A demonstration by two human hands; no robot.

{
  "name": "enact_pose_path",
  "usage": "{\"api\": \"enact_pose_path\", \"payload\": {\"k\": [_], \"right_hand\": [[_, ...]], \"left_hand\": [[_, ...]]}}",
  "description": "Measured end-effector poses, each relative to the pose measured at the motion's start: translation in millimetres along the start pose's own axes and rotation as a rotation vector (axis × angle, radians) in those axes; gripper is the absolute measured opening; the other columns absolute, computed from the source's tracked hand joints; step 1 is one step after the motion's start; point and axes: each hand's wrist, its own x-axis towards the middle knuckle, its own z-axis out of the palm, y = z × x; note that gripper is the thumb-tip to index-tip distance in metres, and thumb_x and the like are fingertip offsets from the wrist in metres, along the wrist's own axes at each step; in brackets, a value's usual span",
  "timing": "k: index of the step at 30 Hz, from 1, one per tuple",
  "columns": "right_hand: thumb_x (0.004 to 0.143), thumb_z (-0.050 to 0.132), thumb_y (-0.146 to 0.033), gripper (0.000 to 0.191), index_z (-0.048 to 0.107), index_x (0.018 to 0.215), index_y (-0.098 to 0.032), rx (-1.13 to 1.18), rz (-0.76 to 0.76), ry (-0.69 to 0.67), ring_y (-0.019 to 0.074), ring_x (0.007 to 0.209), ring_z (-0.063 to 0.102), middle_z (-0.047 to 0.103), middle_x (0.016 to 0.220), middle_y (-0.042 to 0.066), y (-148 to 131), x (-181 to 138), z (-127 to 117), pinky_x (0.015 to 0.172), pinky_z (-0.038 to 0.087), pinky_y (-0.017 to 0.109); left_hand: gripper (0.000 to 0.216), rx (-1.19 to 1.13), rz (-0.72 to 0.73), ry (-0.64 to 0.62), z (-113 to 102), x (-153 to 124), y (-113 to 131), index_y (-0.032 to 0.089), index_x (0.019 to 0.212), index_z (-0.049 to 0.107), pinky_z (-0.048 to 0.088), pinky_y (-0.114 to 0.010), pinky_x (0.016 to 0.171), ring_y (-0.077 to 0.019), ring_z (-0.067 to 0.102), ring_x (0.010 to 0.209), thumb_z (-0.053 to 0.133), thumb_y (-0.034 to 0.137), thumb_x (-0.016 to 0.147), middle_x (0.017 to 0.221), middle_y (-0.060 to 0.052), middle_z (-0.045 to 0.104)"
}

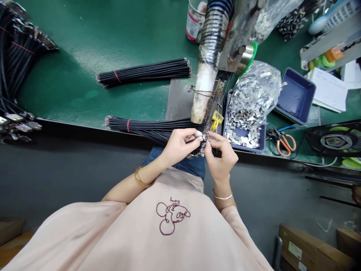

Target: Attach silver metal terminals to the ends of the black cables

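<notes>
My left hand (179, 145) is closed around the ends of a black wire bundle (152, 126) that lies across the bench edge toward my lap. My right hand (220, 156) pinches a small metal clip (204, 137) against those wire ends, fingertips of both hands meeting. Just above them hangs the tip of a soldering tool (213, 105) next to a white wrapped tube (203, 92). A blue tray (261, 141) heaped with metal clips (244, 120) sits right of my hands.
A second black wire bundle (143, 72) lies farther back on the green bench (84, 37). Orange-handled scissors (284, 143), an empty blue tray (296, 96), a can (194, 19), a small fan (335, 140) and cable heaps at left (17, 56) surround the spot.
</notes>
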Motion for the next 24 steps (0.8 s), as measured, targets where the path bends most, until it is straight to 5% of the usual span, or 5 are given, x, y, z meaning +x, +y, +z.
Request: {"api": "enact_pose_path", "payload": {"k": [24], "right_hand": [[0.088, 0.067, -0.011, 0.011, 0.064, 0.086, -0.022, 0.028, 0.057, -0.020, 0.0197, 0.100, 0.076, 0.079, 0.104, 0.005, -3.6, 6.2, 1.2, 0.083, 0.063, 0.033]], "left_hand": [[0.012, -0.054, 0.010, 0.007, -1.8, 0.4, 0.5, 0.015, 0.080, 0.063, 0.037, -0.019, 0.054, -0.0082, 0.049, 0.057, 0.067, 0.026, 0.085, 0.065, 0.001, 0.057]]}}
